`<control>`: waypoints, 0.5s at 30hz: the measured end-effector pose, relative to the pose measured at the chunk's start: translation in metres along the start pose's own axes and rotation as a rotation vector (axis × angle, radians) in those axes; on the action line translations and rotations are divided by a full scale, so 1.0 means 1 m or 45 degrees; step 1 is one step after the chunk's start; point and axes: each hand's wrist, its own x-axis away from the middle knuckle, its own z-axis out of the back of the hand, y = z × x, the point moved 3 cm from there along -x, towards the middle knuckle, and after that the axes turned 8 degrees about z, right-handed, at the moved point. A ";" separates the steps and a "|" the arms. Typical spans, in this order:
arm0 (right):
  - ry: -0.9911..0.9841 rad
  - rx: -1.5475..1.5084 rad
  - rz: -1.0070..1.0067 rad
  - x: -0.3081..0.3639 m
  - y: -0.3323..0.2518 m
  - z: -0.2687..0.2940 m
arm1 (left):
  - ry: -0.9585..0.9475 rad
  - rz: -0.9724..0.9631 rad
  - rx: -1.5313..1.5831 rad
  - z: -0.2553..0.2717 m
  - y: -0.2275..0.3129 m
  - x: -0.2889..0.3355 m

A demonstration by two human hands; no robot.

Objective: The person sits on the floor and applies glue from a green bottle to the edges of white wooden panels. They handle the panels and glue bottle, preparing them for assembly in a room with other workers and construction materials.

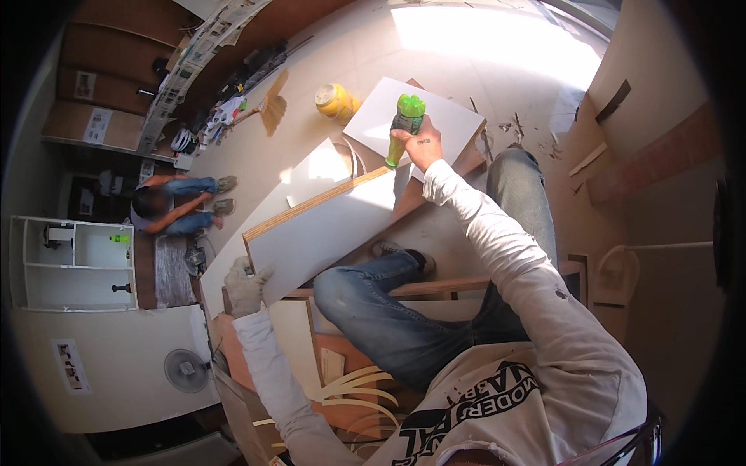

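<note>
Nearest, a white shirt (536, 373) is being worn; a green bottle (406, 123) is being grasped neck-down by the right hand (423, 146) at the long edge of a board (318, 237), whose end is being clasped by the gloved left hand (247, 286).

The scene holds one green bottle (407, 119), one yellow container (336, 103) and one broom (273, 106) toward the far side, plus one fan (186, 370), one white shelf unit (48, 286) and one seated person (180, 210) at left.
</note>
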 end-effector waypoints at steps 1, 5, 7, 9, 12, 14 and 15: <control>0.028 0.120 -0.065 -0.007 0.018 0.004 | -0.004 0.001 -0.006 -0.001 0.009 0.002; 0.046 -0.017 -0.089 -0.006 0.027 0.009 | -0.014 0.010 0.007 0.001 0.013 0.005; -0.008 -0.114 -0.037 0.001 0.005 -0.002 | -0.004 -0.044 -0.043 0.001 0.010 0.002; -0.133 -0.309 0.001 0.014 -0.035 -0.016 | 0.022 -0.079 -0.065 0.002 0.003 -0.003; -0.197 -0.302 0.108 0.023 -0.070 -0.026 | 0.037 -0.072 -0.053 -0.001 0.000 -0.011; -0.210 -0.196 0.147 0.023 -0.079 -0.022 | -0.003 -0.011 -0.029 -0.004 0.007 -0.011; -0.180 -0.171 0.118 0.021 -0.075 -0.019 | -0.014 -0.016 0.028 -0.004 0.014 -0.009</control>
